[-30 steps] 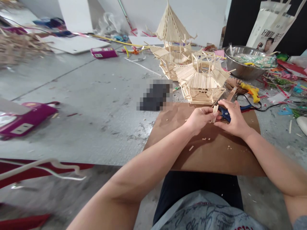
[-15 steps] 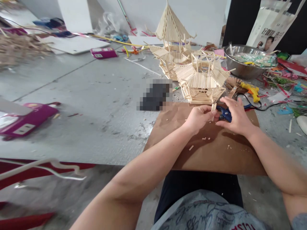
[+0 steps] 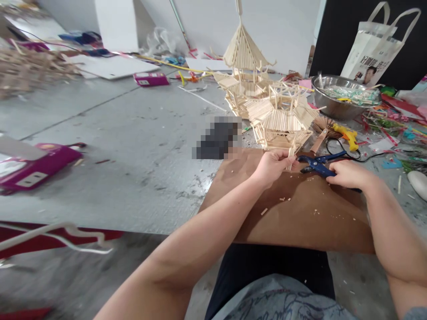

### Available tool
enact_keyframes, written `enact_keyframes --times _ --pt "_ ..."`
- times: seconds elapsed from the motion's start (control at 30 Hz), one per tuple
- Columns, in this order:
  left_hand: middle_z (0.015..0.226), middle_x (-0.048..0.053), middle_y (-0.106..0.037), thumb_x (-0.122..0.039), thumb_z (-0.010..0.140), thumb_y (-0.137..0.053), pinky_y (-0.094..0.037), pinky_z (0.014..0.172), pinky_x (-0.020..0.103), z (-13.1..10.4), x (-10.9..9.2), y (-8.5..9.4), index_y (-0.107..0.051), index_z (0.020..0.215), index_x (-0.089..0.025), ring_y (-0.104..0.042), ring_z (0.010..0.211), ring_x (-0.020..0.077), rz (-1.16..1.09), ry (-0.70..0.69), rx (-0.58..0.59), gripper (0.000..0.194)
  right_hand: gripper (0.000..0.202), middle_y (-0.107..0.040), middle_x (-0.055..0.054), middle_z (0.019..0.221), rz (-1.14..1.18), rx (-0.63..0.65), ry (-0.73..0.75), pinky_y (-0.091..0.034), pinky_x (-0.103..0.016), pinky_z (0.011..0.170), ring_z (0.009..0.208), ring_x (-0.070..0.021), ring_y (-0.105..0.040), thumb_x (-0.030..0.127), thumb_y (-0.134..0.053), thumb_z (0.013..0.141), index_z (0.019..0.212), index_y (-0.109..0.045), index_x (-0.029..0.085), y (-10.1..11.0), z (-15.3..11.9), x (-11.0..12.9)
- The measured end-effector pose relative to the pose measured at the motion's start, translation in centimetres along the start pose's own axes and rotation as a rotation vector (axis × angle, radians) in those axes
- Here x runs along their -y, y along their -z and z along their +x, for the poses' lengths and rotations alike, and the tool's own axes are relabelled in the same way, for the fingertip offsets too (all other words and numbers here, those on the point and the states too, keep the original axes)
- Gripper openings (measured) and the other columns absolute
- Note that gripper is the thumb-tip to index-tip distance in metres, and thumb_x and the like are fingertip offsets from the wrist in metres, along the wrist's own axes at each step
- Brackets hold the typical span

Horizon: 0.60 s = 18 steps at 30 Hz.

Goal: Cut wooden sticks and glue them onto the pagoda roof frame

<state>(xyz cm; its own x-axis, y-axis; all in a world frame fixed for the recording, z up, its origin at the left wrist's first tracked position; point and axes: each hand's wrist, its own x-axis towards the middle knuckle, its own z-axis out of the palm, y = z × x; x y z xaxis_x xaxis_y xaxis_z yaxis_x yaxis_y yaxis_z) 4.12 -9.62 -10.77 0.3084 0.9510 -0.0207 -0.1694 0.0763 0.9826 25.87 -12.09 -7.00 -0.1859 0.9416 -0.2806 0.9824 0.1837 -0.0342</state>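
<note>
My left hand [image 3: 272, 168] is closed, pinching a few short pale wooden sticks [image 3: 291, 156] upright between thumb and fingers. Just right of them are the blue hand cutters [image 3: 316, 165], jaws apart and pointing at the sticks. My right hand [image 3: 348, 174] is closed around the end of the lower handle; the other handle stretches away to the upper right. Both hands are over a brown paper sheet [image 3: 283, 222] strewn with small wood offcuts [image 3: 264, 211]. Right behind the sticks stands a pavilion model made of sticks [image 3: 278, 115].
A taller stick tower with a pointed roof [image 3: 245, 49] rises behind. To the right lie a yellow glue gun [image 3: 347, 135] with its cord, and a steel bowl [image 3: 336, 109] of packets. A pixelated dark object [image 3: 215, 140] and a purple power strip [image 3: 43, 169] lie left.
My right hand has moved right and down, from spread fingers over the cutters to a hold on one handle. The cutters show more fully, handles apart. My left hand still pinches the sticks.
</note>
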Motion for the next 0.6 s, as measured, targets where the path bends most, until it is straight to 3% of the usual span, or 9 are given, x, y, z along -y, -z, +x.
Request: enact_keyframes --times 0.1,0.23,0.4,0.5,0.6 --pt "0.062 -0.001 -0.063 -0.026 0.064 -0.068 -0.047 0.060 0.024 0.1 0.2 0.1 -0.061 0.070 -0.013 -0.058 0.054 0.0091 -0.053 0.020 0.008 0.016 0.016 -0.062 0.000 0.066 0.083 -0.039 -0.067 -0.034 -0.026 0.047 0.056 -0.0168 -0.055 0.039 -0.051 0.069 0.069 -0.056 0.023 1.0 -0.5 -1.2" --pt "0.065 -0.001 -0.064 -0.030 0.058 -0.073 -0.048 0.060 0.024 0.2 0.3 0.2 -0.062 0.073 -0.012 -0.058 0.055 0.0087 -0.110 0.047 -0.006 0.026 0.021 -0.056 0.001 0.058 0.158 -0.237 -0.098 -0.033 -0.027 0.047 0.054 -0.0167 -0.052 0.044 -0.056 0.067 0.068 -0.055 0.022 2.3 -1.9 -2.5" --pt "0.065 -0.004 -0.062 -0.031 0.051 -0.077 -0.050 0.061 0.024 0.0 -0.2 0.0 -0.063 0.069 -0.013 -0.059 0.056 0.0084 -0.197 0.094 0.015 0.029 0.019 -0.046 0.004 0.045 0.639 -0.485 -0.013 -0.034 -0.029 0.044 0.042 -0.0133 -0.044 0.040 -0.059 0.069 0.063 -0.051 0.024 2.7 -2.7 -2.5" --pt "0.064 -0.003 -0.062 -0.030 0.051 -0.078 -0.050 0.061 0.025 -0.2 -0.4 -0.1 -0.063 0.069 -0.013 -0.061 0.056 0.0103 -0.212 0.140 0.060 0.029 0.014 -0.055 0.001 0.055 1.021 -0.535 0.114 -0.045 -0.032 0.052 0.051 -0.0151 -0.052 0.036 -0.062 0.067 0.066 -0.056 0.023 1.9 -2.1 -1.8" --pt "0.068 0.000 -0.064 -0.030 0.053 -0.077 -0.049 0.059 0.025 -0.2 -0.3 0.0 -0.064 0.069 -0.011 -0.062 0.055 0.0109 -0.178 0.162 0.127 0.028 0.021 -0.064 -0.002 0.083 1.300 -0.473 0.175 -0.052 -0.037 0.064 0.071 -0.0195 -0.062 0.030 -0.063 0.063 0.082 -0.062 0.022 0.8 -1.1 -1.0"
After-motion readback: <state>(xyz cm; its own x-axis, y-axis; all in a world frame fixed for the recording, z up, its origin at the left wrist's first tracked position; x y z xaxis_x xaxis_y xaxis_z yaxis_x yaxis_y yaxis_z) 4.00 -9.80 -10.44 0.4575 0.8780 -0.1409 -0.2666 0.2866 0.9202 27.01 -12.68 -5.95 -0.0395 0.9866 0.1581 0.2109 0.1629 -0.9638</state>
